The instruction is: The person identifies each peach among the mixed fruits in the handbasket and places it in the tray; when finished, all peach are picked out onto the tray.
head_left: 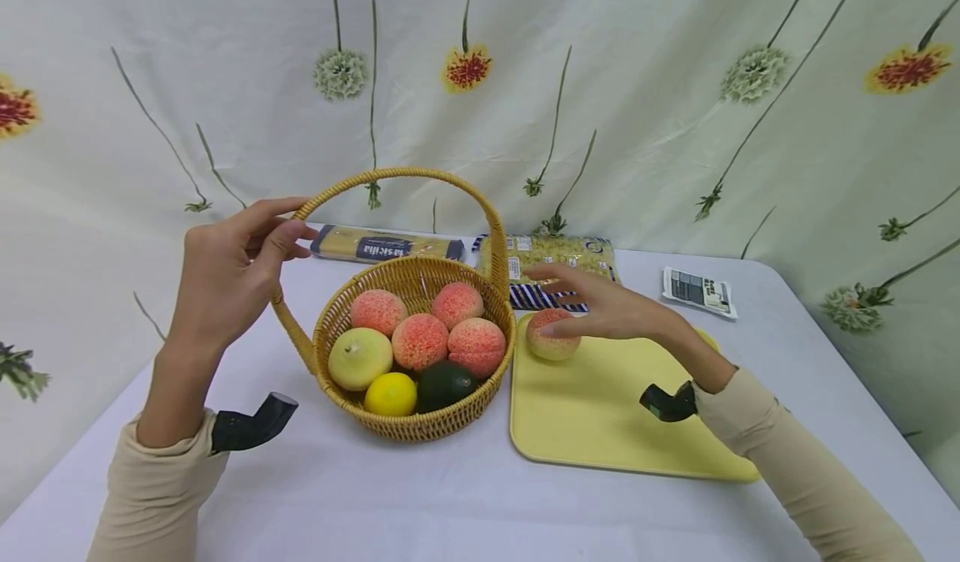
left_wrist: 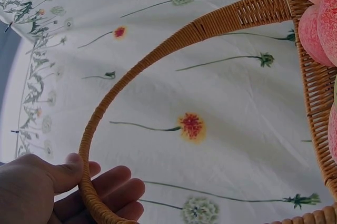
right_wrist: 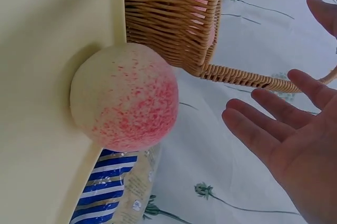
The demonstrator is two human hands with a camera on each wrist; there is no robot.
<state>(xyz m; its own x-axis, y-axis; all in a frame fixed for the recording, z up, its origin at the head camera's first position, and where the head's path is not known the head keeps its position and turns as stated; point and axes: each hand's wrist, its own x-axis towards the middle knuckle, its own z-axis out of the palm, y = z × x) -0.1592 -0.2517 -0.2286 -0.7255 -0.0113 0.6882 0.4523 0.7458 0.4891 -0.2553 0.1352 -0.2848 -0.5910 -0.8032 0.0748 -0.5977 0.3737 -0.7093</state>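
Observation:
A wicker basket (head_left: 431,427) with a tall arched handle (left_wrist: 138,69) stands on the white-covered table. Inside it lie several pink peaches (head_left: 420,342), a pale yellow-green round fruit (head_left: 361,358), a yellow lemon (head_left: 391,394) and a dark green avocado-like fruit (head_left: 444,385). My left hand (head_left: 228,274) pinches the handle's left side between thumb and fingers. One more peach (right_wrist: 126,97) sits on the yellow tray (head_left: 615,403), close to the basket. Over that peach hovers my right hand (head_left: 611,305), its fingers spread and apart from it in the right wrist view.
Behind the basket lies a long pasta packet (head_left: 386,245). A clear bag of pasta with blue stripes (head_left: 555,255) is behind the tray. A small white packet (head_left: 699,292) rests at the back right. A flower-printed cloth (head_left: 660,128) hangs behind the table.

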